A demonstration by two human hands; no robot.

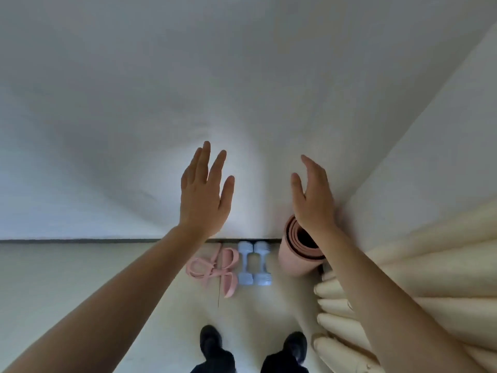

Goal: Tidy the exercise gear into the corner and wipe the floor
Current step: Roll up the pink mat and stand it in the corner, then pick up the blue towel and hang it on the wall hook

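Against the white wall [242,90], where it meets the pale floor [67,278] at a dark baseboard [80,241], the exercise gear stands grouped toward the corner. A rolled pink yoga mat [297,261] stands on end beside the cream curtain [430,278]. Two light-blue dumbbells [254,263] lie side by side just left of it, their far ends at the baseboard. A pink resistance band with handles [215,267] lies loosely looped just left of the dumbbells. Left hand [205,192] is raised in front of the wall, flat and spread, gripping nothing. Right hand [313,196] is likewise unclenched and empty, fingers together, its wrist crossing in front of the mat's upper rim; whether it touches the roll cannot be told. Two dark shoes [212,343] stand near the lower edge, well back from the gear. Judged from this arrangement, the tidying appears largely complete and the wiping not yet begun; no cloth or mop is in view. Principal risk: the upright mat has a narrow base and may tip away from the wall or unroll once unsupported, falling onto the dumbbells or across the floor to be wiped. Secondary risks: the dumbbells may roll if nudged by a falling mat or a foot, and the band's loose loops lie nearest the feet, where a step forward could snag them.
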